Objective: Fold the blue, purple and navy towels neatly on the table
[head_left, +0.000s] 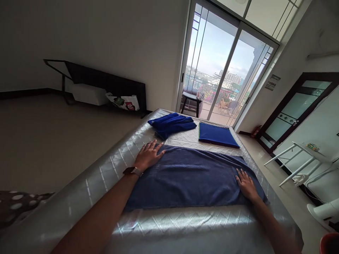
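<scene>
A dark blue towel (196,180) lies spread across the mattress (185,220), with a few wrinkles along its far edge. My left hand (148,154) rests flat on the towel's far left corner, fingers spread; a watch is on that wrist. On the towel's right part lies my right hand (246,183), open with its palm down. Beyond the towel, a crumpled bright blue cloth (172,124) sits at the left. To the right of that cloth is a neatly folded blue cloth (218,135) with a green edge.
Past the mattress stands a glass sliding door (212,63). A black bench (106,79) with a white box (88,94) and a printed bag (124,102) under it is at the left wall. At right are a white table (308,151) and a red bin (329,243).
</scene>
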The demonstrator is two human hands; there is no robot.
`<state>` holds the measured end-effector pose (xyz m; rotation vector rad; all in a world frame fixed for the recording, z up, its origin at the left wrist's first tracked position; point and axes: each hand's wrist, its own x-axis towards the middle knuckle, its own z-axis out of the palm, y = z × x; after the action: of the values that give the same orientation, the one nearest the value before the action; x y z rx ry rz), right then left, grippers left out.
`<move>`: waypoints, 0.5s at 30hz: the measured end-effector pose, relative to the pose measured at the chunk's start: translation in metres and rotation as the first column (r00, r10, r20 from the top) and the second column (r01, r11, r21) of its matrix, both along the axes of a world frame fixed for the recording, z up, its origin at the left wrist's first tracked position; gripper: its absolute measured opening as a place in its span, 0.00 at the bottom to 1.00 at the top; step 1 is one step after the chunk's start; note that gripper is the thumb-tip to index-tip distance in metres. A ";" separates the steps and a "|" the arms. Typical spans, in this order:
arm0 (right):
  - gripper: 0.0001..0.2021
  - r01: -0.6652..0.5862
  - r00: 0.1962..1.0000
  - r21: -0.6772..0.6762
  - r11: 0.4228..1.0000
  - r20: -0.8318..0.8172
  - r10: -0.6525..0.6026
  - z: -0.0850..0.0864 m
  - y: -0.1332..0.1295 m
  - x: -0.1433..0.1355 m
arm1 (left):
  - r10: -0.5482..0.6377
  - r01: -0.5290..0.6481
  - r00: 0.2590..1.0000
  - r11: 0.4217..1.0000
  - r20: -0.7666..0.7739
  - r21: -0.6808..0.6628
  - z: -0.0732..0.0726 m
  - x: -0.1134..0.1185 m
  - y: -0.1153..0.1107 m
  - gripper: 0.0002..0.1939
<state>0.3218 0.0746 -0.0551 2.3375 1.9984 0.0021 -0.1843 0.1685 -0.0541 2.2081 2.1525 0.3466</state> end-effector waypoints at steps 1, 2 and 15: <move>0.29 0.005 1.000 -0.017 1.000 -0.003 -0.005 0.001 0.001 0.000 | -0.041 0.041 0.999 0.999 0.004 0.000 0.001 0.000 0.000 0.33; 0.29 0.008 1.000 -0.029 1.000 -0.007 -0.008 0.002 0.002 -0.001 | -0.091 0.091 0.996 0.996 0.011 -0.009 0.002 0.001 0.001 0.33; 0.29 -0.029 0.999 0.081 0.996 -0.026 0.031 -0.009 0.006 0.001 | -0.310 0.310 0.950 0.945 0.018 -0.107 -0.029 0.013 -0.067 0.34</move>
<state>0.3232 0.0805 -0.0645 2.3672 2.0838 0.0543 -0.1718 0.1018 -0.0834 2.4278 1.7333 0.2085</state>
